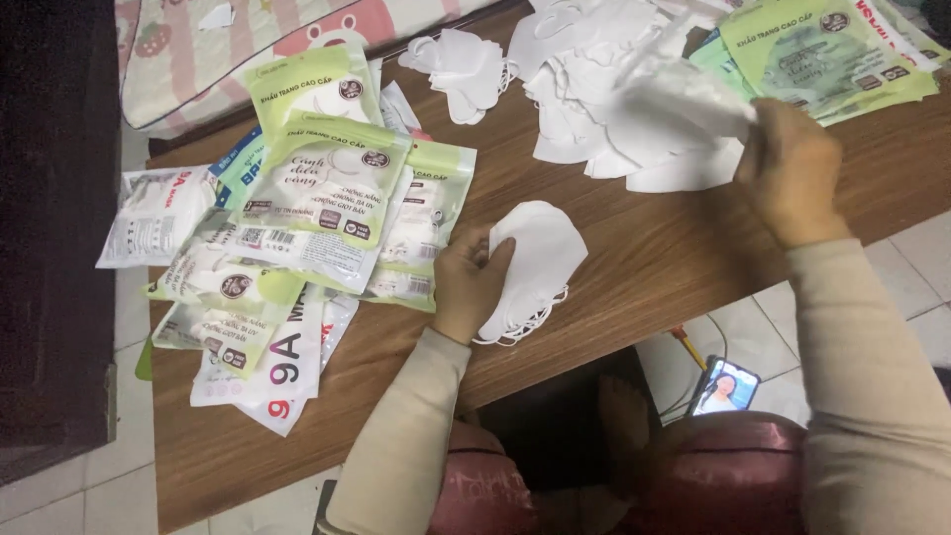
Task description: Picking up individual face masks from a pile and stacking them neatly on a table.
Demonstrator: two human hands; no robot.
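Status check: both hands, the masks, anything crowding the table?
Left hand holds small stack of white masks. Right hand grips blurred mask over loose mask pile. Green packets crowd table's left.

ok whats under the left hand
The left hand presses on a small stack of white masks lying on the wooden table. Their ear loops stick out below; the count is hidden.

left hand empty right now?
No: the left hand grips a small stack of white face masks lying on the wooden table, their ear loops hanging near the table edge.
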